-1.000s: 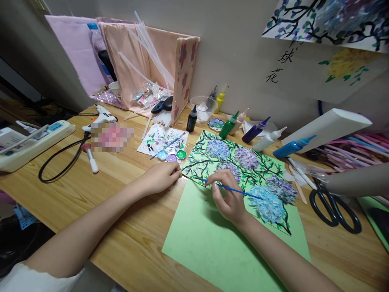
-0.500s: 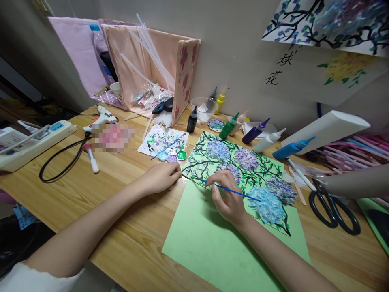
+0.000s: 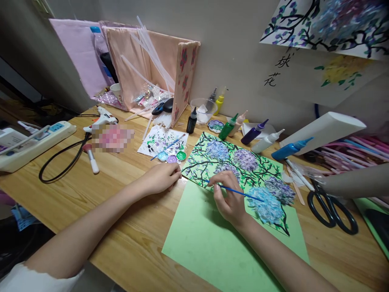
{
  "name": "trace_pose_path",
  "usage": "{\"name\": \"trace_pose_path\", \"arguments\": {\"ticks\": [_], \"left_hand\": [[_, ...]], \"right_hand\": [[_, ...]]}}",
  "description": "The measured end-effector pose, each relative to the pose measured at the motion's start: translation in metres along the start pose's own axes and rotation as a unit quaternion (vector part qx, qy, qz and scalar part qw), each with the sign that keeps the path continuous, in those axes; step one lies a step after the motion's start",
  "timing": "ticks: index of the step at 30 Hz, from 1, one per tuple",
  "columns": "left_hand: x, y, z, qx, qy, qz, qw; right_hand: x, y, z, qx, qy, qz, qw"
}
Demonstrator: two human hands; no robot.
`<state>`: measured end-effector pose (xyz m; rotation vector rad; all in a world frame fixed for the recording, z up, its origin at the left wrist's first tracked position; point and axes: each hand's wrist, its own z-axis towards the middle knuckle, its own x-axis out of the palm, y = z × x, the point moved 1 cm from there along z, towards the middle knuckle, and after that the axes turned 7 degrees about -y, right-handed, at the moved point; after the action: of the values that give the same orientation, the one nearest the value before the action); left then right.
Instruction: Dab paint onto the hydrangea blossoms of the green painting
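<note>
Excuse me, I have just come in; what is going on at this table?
A person's right hand holds a thin blue brush, its tip at the left part of a flower picture. The left hand rests, fingers curled, on the table by the picture's left corner, near blue, purple and green paint. A second brush lies nearby, and paint bottles are beyond the picture.
</note>
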<state>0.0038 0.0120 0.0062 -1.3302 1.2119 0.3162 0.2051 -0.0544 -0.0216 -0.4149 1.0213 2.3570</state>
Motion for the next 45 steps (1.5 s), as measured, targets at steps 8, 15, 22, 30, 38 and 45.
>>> {"name": "trace_pose_path", "arguments": {"ticks": [8,15,22,30,38,45], "left_hand": [[0.001,0.001,0.0,0.002,0.0,-0.016,1.0],[0.002,0.002,0.001,-0.002,-0.001,-0.024,1.0],[0.001,0.002,0.001,0.005,0.003,-0.017,1.0],[0.0,-0.001,0.0,-0.002,-0.001,-0.012,1.0],[0.002,0.001,-0.002,0.005,-0.025,0.035,0.999],[0.008,0.006,-0.002,0.031,-0.045,0.059,0.997]], "right_hand": [[0.001,0.0,0.0,-0.005,0.016,0.005,1.0],[0.001,0.0,0.001,0.0,0.028,0.008,1.0],[0.0,0.001,-0.001,0.002,0.017,0.005,1.0],[0.0,0.002,-0.001,-0.016,0.025,0.007,1.0],[0.004,0.009,0.007,-0.006,0.041,0.014,0.999],[0.037,0.021,0.042,0.027,0.102,0.011,0.994]]}}
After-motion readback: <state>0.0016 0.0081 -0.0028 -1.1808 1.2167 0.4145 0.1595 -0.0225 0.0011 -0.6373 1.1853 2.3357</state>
